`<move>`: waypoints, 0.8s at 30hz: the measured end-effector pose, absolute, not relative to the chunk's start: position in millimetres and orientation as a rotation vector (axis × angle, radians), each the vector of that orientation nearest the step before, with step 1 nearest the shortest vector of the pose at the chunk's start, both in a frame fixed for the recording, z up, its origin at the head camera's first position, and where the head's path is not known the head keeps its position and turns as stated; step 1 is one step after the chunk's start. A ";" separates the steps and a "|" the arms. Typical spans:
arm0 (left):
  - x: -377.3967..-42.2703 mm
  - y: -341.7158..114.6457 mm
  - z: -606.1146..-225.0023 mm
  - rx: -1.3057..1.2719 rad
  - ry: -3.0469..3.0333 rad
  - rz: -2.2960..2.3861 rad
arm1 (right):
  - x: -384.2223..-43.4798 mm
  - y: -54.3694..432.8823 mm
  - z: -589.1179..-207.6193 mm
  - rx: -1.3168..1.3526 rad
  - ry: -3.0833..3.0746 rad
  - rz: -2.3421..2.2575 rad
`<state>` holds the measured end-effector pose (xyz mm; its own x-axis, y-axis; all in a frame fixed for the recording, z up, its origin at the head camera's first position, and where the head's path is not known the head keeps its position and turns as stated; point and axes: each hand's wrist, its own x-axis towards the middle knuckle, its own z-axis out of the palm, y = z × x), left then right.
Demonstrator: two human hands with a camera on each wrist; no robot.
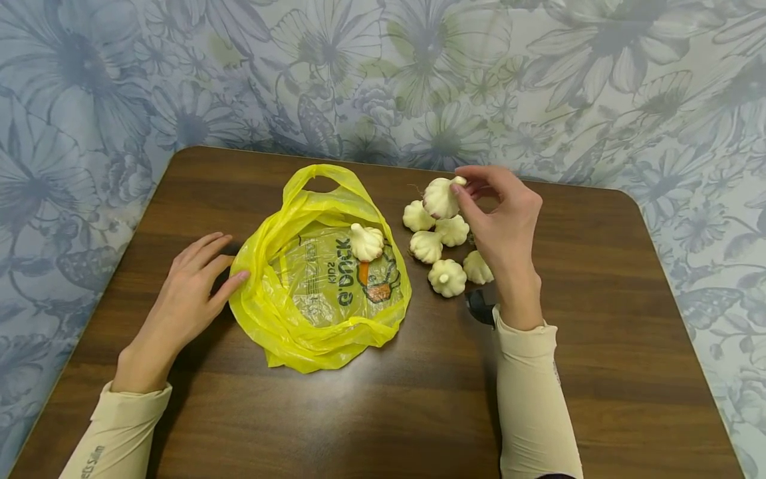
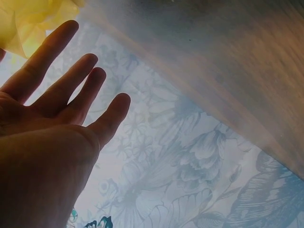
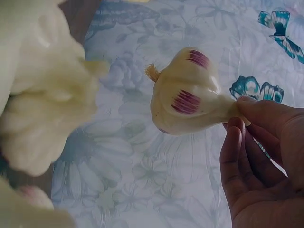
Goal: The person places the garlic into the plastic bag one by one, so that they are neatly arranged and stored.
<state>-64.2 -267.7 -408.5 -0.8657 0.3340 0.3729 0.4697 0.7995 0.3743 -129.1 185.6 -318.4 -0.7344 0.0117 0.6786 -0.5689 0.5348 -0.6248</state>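
Observation:
My right hand [image 1: 503, 213] pinches a head of garlic [image 1: 439, 198] by its stem, thumb against fingers, above the other garlic at the table's back. Purple streaks and a dry root tuft show on this held garlic [image 3: 187, 95] in the right wrist view. A yellow plastic bag [image 1: 320, 346] with a printed duck lies with its mouth spread wide, and one garlic head [image 1: 366, 242] rests inside. At the bag's left edge is my left hand [image 1: 188, 293], fingers extended, the thumb tip overlapping the yellow plastic. Several more garlic heads [image 1: 447, 278] sit right of the bag.
The brown wooden table [image 1: 610, 372] backs onto a flower-patterned wall [image 1: 443, 80]. Beside the right wrist, a black camera piece [image 1: 480, 308] sticks out near the closest garlic. Loose garlic is clustered under and left of the right hand.

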 end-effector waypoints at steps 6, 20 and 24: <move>-64.4 -267.7 -409.8 -0.624 -2.696 -0.673 | -132.3 163.4 -318.6 0.527 -2.139 1.198; -64.9 -268.0 -407.6 -0.611 -2.716 -0.670 | -132.4 127.2 -322.5 0.592 -2.163 1.248; -64.7 -268.2 -408.2 -0.606 -2.723 -0.663 | -132.9 116.2 -321.6 0.631 -2.175 1.222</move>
<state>-64.7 -268.2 -408.2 -0.8752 0.3312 0.3527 0.4563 0.8075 0.3738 -132.9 116.2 -321.6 -0.7318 -0.1264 0.6697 -0.6378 0.4735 -0.6075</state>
